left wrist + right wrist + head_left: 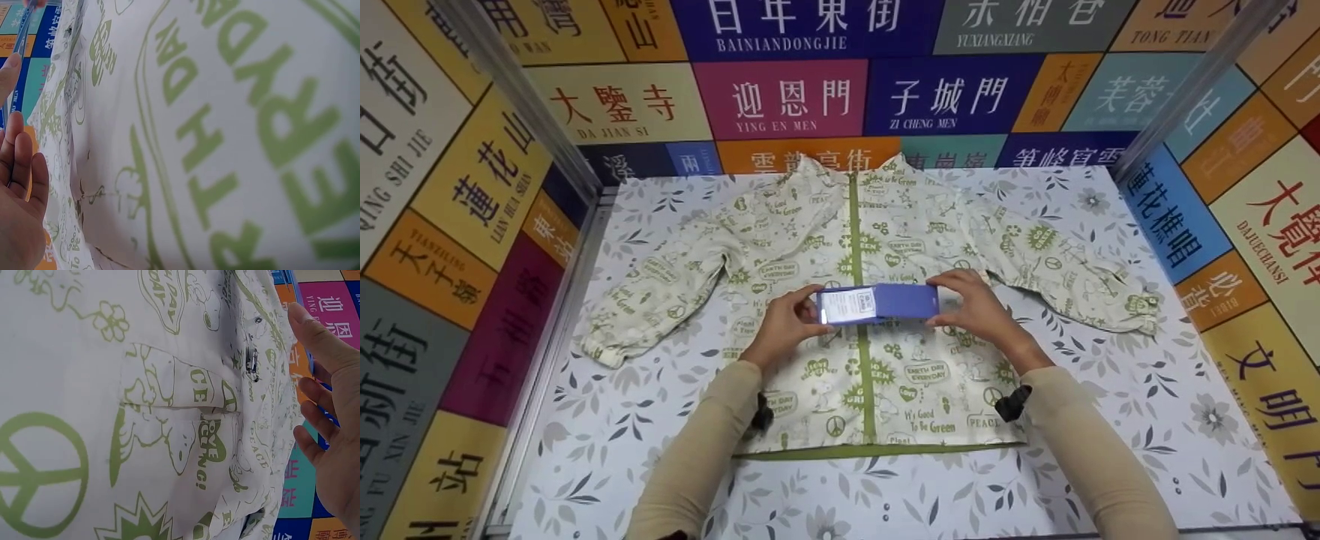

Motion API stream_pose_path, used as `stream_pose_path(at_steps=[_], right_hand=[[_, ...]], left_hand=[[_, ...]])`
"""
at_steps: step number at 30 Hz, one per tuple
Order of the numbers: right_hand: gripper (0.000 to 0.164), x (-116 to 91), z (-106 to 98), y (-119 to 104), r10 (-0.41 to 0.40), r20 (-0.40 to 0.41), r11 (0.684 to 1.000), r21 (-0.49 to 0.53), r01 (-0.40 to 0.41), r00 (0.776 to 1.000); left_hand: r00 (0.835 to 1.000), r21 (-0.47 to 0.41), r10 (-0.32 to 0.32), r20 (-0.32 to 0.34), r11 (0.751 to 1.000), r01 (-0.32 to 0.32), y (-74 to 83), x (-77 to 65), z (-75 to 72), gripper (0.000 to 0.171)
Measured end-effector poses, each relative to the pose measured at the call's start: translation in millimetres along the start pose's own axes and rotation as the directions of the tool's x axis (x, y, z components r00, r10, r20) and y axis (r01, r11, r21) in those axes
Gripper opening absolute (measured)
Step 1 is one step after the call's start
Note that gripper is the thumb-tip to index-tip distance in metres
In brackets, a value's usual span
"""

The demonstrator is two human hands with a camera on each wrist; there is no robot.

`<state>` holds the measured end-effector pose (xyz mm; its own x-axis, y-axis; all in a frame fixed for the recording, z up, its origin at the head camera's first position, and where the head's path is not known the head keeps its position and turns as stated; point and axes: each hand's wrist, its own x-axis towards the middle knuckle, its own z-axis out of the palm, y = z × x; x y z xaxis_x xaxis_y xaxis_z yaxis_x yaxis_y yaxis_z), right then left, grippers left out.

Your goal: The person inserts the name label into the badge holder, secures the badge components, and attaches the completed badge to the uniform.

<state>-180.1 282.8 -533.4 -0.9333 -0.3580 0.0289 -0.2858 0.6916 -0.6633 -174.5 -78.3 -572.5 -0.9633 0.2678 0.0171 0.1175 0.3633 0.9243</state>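
Above the floral tabletop (1174, 424), a purple case (896, 301) with white label (849, 306).

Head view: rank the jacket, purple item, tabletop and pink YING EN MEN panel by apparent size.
Largest to smallest:
1. Tabletop, by its full outline
2. Jacket
3. Pink panel
4. Purple item

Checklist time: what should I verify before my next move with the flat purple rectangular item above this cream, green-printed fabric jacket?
1. Bare left hand pinches flat purple rectangular item with white label: ok.
2. Bare right hand grips its opposite end: ok.
3. Item's contents, if any: cannot tell.
4. Cream, green-printed fabric jacket has sleeves spread outward: ok.
5. Collar within white, leaf-patterned table's far edge: not ok, shows past it.
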Motion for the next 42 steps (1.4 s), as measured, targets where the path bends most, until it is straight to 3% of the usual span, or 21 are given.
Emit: stream_pose_path(at_steps=[16, 23, 42], right_hand=[[0.075, 2.8, 2.0, -2.3, -0.028, 0.017, 0.998, -0.050, 0.028, 0.999], [0.073, 1.6, 0.8, -3.9, -0.019, 0.044, 0.999, -0.045, 0.021, 0.999], [0.075, 3.2, 2.7, -5.0, -0.024, 0.048, 0.999, -0.026, 0.026, 0.999]], left_hand=[[1.000, -0.004, 0.007, 0.007, 1.000, -0.007, 2.2, 0.1, 1.2, 0.076], [0.999, 0.019, 0.038, 0.012, 0.999, -0.038, 1.5, 1.1, 1.6, 0.077], [0.999, -0.002, 0.044, 0.015, 0.999, -0.044, 2.5, 2.7, 2.3, 0.081]])
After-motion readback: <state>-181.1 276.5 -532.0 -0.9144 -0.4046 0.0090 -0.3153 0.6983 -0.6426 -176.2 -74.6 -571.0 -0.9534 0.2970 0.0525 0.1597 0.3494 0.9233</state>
